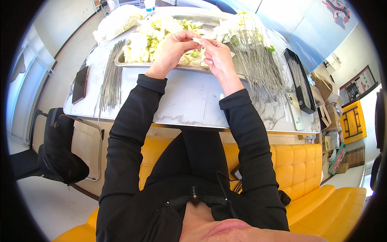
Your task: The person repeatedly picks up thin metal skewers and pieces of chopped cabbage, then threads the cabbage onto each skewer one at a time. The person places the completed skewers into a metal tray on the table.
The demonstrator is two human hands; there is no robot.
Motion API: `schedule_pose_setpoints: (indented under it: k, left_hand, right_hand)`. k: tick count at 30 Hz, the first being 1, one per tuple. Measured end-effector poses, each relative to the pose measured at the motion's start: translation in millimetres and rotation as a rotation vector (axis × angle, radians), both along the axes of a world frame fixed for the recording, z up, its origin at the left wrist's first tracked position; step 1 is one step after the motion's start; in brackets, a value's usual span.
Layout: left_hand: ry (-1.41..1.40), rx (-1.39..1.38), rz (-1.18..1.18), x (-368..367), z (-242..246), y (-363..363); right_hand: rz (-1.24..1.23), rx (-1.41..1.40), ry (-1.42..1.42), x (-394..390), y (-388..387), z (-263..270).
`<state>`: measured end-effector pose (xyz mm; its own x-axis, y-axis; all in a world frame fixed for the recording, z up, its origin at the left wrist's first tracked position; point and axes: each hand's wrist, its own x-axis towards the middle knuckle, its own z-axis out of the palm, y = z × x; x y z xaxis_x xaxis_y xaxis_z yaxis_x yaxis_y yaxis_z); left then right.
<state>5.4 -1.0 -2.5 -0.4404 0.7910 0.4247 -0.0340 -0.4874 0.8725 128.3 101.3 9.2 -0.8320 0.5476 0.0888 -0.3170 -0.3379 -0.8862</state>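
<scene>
Both my hands meet over the near side of a metal tray (193, 67) heaped with pale cabbage leaves (151, 39). My left hand (179, 48) pinches a small whitish piece (197, 40), probably leaf, between thumb and fingers. At the same piece are the thumb and forefinger of my right hand (216, 53), its other fingers curled; a thin metal skewer seems to run down from it, faint against the table. To the right, many metal skewers (260, 66) lie fanned out, some across more leaves (242, 25). A bundle of skewers (112, 78) lies left of the tray.
A dark phone (80, 84) lies at the marble-patterned table's left edge. Near the right edge are a pale phone (294, 111) and a black box of skewers (299, 81). A plastic bag of cabbage (119, 22) stands at the back left. A yellow bench (299, 172) is below.
</scene>
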Motion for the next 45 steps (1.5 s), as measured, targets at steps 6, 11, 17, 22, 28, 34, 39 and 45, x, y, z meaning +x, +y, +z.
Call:
schedule_pose_setpoints:
  k: [6, 11, 17, 22, 28, 34, 39, 45]
  left_hand:
    - [-0.074, -0.026, -0.019, 7, 5, -1]
    - [0.017, -0.041, -0.001, 4, 3, -1]
    - [0.16, -0.03, 0.106, 4, 1, 0]
    - [0.013, -0.009, 0.176, 6, 4, 1]
    - [-0.073, 0.045, 0.256, 0, 3, -2]
    - [-0.162, 0.115, 0.333, -11, 0, -2]
    - [-0.205, 0.143, 0.338, -12, 1, -3]
    - [-0.198, 0.179, 0.309, -12, 1, -4]
  right_hand:
    - [-0.042, 0.025, 0.022, -1, -3, 0]
    - [-0.044, 0.03, 0.018, 1, -3, 1]
    - [-0.082, 0.046, -0.016, -1, -6, 3]
    - [-0.116, 0.079, -0.01, 0, -9, 5]
    - [-0.093, 0.077, 0.046, 3, -13, 7]
    - [0.157, 0.207, -0.024, 13, -23, 10]
    - [0.212, 0.262, -0.077, 13, -27, 9]
    - [0.216, 0.272, -0.102, 12, -27, 8]
